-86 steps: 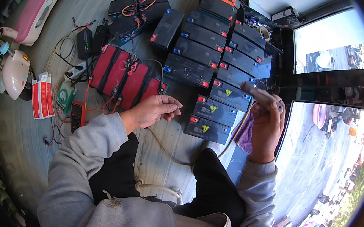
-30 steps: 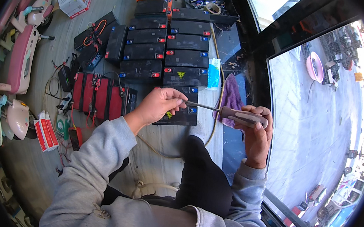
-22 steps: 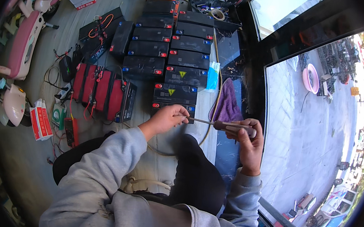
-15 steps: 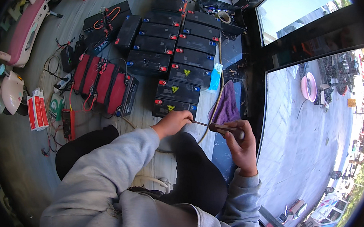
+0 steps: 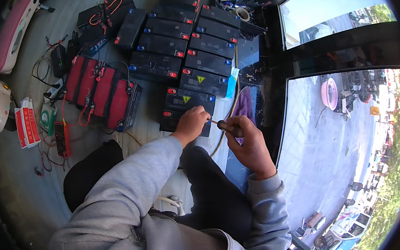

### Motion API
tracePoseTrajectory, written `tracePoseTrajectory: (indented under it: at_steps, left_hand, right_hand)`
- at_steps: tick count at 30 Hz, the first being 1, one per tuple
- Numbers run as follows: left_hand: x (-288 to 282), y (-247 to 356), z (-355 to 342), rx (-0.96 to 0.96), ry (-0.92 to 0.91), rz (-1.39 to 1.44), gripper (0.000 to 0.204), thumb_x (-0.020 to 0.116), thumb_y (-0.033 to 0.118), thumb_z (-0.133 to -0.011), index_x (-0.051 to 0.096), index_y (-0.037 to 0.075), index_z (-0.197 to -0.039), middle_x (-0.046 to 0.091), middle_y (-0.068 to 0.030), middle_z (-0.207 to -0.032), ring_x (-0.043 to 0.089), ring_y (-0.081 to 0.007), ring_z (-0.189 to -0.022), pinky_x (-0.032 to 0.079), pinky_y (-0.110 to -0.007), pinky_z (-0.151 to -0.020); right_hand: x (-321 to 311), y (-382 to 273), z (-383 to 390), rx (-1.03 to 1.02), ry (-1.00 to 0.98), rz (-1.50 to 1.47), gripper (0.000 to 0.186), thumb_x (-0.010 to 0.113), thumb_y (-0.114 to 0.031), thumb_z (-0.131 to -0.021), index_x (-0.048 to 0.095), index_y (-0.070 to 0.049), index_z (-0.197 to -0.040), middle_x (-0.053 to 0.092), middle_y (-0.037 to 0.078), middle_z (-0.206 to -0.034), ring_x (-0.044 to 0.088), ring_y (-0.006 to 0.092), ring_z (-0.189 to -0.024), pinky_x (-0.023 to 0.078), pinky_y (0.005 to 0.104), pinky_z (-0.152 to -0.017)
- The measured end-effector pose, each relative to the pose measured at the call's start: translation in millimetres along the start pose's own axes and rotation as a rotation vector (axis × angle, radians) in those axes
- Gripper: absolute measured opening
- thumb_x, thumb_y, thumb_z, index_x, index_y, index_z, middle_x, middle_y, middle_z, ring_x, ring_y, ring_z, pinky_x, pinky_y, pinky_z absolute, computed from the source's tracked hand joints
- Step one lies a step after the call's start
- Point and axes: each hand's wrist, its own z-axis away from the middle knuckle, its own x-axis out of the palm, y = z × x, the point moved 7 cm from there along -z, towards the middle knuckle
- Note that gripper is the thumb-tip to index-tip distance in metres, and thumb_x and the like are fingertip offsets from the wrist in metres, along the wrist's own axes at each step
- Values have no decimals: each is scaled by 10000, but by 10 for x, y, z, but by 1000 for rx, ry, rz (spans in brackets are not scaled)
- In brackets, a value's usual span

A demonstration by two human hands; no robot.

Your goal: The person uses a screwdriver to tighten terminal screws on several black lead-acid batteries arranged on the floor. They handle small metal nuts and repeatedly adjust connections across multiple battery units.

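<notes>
My right hand [image 5: 251, 146] is wrapped round the dark handle of a screwdriver [image 5: 223, 125], whose thin shaft points left. The fingers of my left hand [image 5: 192, 124] are pinched together at the shaft's tip; whatever small thing may be between them is hidden. That hand is over the right end of the nearest black battery [image 5: 170, 124], covering part of its top. A red terminal shows at this battery's left end. Directly behind it lies another black battery [image 5: 177, 100] with a yellow warning triangle, a red terminal on the left and a blue one on the right.
Black batteries [image 5: 156, 65] stretch away in two rows. Left of them sit a red-and-black battery pack [image 5: 103, 90], a red multimeter [image 5: 62, 139] and a red-and-white box [image 5: 27, 124]. A purple cloth [image 5: 243, 107] lies beside a hose, near the glass door [image 5: 331, 151] on the right.
Both hands, with the screwdriver, have moved slightly up and left in view, and my left hand now covers the nearest battery's right end. The whole view has shifted a little.
</notes>
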Motion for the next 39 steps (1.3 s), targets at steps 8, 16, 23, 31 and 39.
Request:
tracePoseTrajectory:
  at_steps: [8, 16, 23, 31, 39]
  left_hand:
    - [-14, 2, 35, 63, 44, -38, 48, 643, 99, -849, 663, 74, -885, 568, -76, -894, 585, -288, -919, 486, -398, -792]
    - [-35, 5, 45, 59, 42, -22, 100, 648, 82, -837, 681, 73, -931, 574, -85, -895, 583, -284, -899, 489, -379, -793]
    - [-126, -626, 190, -633, 358, 1096, 110, 635, 135, -913, 674, 43, -961, 554, 11, -749, 535, -117, -668, 475, -268, -614]
    - [-334, -383, 638, -840, 518, 1932, 458, 373, 380, -1021, 599, -18, -1018, 629, -127, -975, 623, -230, -907, 542, -360, -854]
    - [-525, -277, 1175, -847, 424, 2054, 577, 313, 492, -1011, 593, -9, -1070, 626, -166, -1079, 616, -292, -1019, 515, -404, -928]
  right_hand:
    - [34, 26, -22, 25, -41, -17, 239, 639, 63, -825, 566, -2, -1043, 636, 107, -996, 672, 211, -919, 536, 296, -817]
    - [34, 0, -24, 31, -41, 29, 229, 642, 58, -827, 568, 5, -1037, 617, 109, -969, 650, 231, -914, 527, 317, -803]
    - [43, -78, -89, 27, 55, 357, 208, 680, -115, -866, 559, -5, -995, 619, 147, -882, 662, 319, -790, 531, 373, -706]
    - [181, -183, -77, 63, 139, 478, 280, 663, -173, -890, 513, 33, -1005, 650, 238, -929, 671, 394, -850, 531, 420, -722]
    - [197, -174, -21, 355, 142, 732, 399, 623, -377, -911, 537, 8, -971, 679, 242, -828, 675, 398, -807, 521, 445, -713]
